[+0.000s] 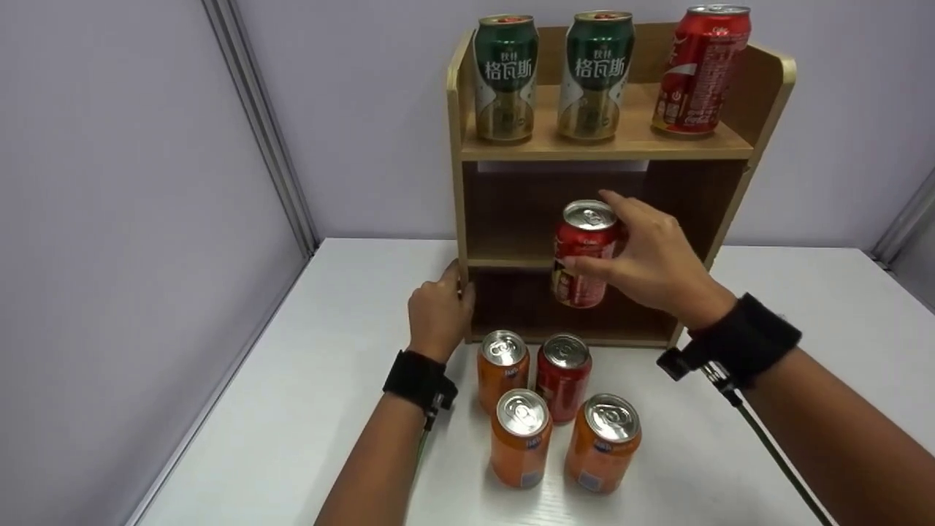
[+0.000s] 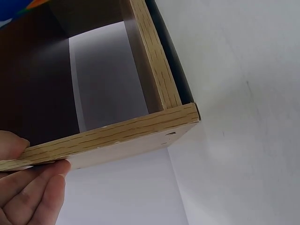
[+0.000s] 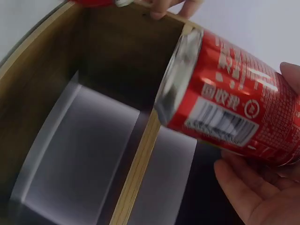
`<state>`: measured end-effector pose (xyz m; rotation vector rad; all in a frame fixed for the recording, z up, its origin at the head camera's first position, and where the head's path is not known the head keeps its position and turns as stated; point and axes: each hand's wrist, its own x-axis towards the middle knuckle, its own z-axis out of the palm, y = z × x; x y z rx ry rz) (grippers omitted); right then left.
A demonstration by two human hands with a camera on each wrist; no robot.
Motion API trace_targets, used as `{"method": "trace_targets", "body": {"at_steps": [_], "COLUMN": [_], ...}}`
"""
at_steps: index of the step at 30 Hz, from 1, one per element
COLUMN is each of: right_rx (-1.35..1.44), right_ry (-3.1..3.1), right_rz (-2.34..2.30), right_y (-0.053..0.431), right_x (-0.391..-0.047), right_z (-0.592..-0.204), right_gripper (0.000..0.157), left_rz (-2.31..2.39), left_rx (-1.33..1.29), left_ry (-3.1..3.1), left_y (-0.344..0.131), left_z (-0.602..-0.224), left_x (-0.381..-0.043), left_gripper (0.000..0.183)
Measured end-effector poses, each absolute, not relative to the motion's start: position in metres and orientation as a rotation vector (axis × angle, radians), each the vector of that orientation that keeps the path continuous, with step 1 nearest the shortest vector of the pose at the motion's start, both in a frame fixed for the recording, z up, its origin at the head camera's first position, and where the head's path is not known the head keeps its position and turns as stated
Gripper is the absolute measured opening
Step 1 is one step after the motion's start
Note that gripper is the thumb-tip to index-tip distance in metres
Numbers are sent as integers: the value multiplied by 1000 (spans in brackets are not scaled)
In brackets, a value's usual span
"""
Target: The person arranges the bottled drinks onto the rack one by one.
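Pale lilac-grey walls (image 1: 380,124) rise behind a white worktop (image 1: 292,380), and a small wooden shelf unit (image 1: 606,155) stands on it near the back wall, facing the person I'm watching. A metal post (image 1: 263,117) runs up the wall well to the left of the shelf unit. Directly before the shelf unit, about level with its middle board, the right hand (image 1: 657,256) grips a red can (image 1: 584,252), thumb across its front, lid end up; whether the can touches that board I cannot tell from where I stand. At the shelf unit's left side, the left hand (image 1: 442,310) clasps the front edge of the side panel, thumb on the inner face, fingers on the outer. Both wrists wear black straps (image 1: 752,340). Up on the shelf unit's top board, two green-and-gold cans (image 1: 505,80) stand upright at the left and middle, with another red can (image 1: 701,73) at the right end. Down on the worktop, four cans stand close together in front of the shelf unit: an orange can (image 1: 502,376) nearest its lower left corner, a darker red can (image 1: 564,383) just beside that, and two more orange cans (image 1: 521,446) farther out from the shelf unit, toward the person
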<state>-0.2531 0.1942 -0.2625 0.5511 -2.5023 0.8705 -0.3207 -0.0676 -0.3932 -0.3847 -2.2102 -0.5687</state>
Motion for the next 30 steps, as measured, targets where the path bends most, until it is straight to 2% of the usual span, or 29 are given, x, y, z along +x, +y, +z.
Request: {"method": "trace_targets", "body": {"at_steps": [5,11,19,30], "right_rx": [568,536,484,588], "right_ry": [-2476,-2450,-2421,-2341], "right_rz": [1013,1214,1370,1443], "right_y": [165,142,130,116], "right_x": [-282,-302,-318,-338], "right_z": [-257,-253,-254,-255], "right_gripper": [77,72,73,73], "left_rz": [-560,-555,-549,-560], "left_rx": [-384,-378,-363,-370], "left_ry": [-2195,-2203,-2222,-2213], "left_y": [-72,-71,-67,-67], "left_z": [-395,-395,-393,-392], "left_x": [-321,-320,-317,-319], "left_gripper": [12,16,16,15]}}
